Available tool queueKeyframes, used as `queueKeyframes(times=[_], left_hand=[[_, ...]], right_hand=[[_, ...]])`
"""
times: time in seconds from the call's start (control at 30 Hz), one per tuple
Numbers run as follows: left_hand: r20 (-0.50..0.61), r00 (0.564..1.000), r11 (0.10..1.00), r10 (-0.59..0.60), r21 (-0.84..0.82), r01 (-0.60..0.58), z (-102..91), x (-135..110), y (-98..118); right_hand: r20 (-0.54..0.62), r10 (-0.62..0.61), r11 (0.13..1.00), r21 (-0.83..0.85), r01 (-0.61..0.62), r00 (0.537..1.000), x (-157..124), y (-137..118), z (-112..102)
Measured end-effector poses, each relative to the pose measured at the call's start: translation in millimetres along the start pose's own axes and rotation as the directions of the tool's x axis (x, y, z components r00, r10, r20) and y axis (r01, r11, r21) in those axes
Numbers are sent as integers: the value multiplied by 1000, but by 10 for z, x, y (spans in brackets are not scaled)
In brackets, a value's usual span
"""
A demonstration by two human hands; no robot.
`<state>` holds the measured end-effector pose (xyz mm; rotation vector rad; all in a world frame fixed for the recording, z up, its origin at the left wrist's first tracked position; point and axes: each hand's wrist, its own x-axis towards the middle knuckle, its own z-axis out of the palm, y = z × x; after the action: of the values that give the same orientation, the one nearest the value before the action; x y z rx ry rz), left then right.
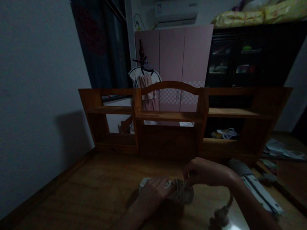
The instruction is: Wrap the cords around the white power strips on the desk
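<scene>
One plug [219,219] lies nearest us on the wooden counter [96,204], its cord [231,199] leading up toward our right wrist, probably loose to give slack. Just beyond, our left hand [154,190] is closed over a pale power strip [144,182], low over the counter, we judge to stop it turning. Our right hand [187,181] has its fingertips drawn narrow at the strip's right end, pinching, so far as the dim light shows, the cord turns [179,191] wrapped there. Rightward, a second strip [262,192] lies aslant, bundled cord [238,166] at its far end, likely for tidiness. Behind stand a wooden shelf unit [169,117], then clothes [145,78] on a rack [141,49], a pink wardrobe [172,53] and, high up, an air conditioner [177,9].
</scene>
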<state>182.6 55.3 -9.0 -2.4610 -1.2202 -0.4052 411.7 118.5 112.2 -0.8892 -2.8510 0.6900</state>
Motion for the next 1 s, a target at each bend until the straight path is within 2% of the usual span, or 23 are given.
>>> queueKeyframes(times=[0.07, 0.13, 0.23, 0.33, 0.43, 0.57, 0.73, 0.8, 0.87, 0.93, 1.0], left_hand=[[-49, 997, 998, 57, 28, -56, 26, 0, -5], [-101, 988, 993, 120, 33, -117, 22, 3, -1], [-249, 946, 978, 207, 18, -209, -17, -8, 7], [-389, 897, 973, 210, -4, -229, -56, -50, 2], [-421, 893, 974, 159, -81, -211, -96, -100, -7], [-453, 889, 960, 70, -210, -183, -162, -138, 1], [-449, 881, 944, 153, -198, -265, -123, -189, -8], [-452, 888, 948, 85, -238, -212, -71, -211, -18], [-452, 890, 939, -59, -327, -103, -29, -216, -24], [-443, 879, 914, -176, -405, -21, -4, -200, -25], [-453, 862, 898, -226, -440, 5, 12, -169, -28]], right_hand=[[-24, 27, 1000, 17, -26, 999, -2, 50, -25], [-8, -12, 996, 91, 13, 1000, 7, 81, -58], [78, -165, 942, 308, 134, 983, 46, 103, -101], [88, -285, 851, 482, 210, 954, 124, 111, -93], [54, -325, 794, 557, 242, 944, 224, 100, -21], [37, -350, 763, 591, 262, 936, 331, 85, 92], [-9, -338, 734, 623, 270, 941, 381, 132, 147], [-51, -318, 729, 625, 279, 947, 391, 146, 159], [-100, -281, 730, 623, 280, 954, 413, 159, 186], [-161, -236, 727, 625, 284, 958, 453, 180, 231], [-214, -192, 720, 632, 286, 958, 506, 212, 288]])
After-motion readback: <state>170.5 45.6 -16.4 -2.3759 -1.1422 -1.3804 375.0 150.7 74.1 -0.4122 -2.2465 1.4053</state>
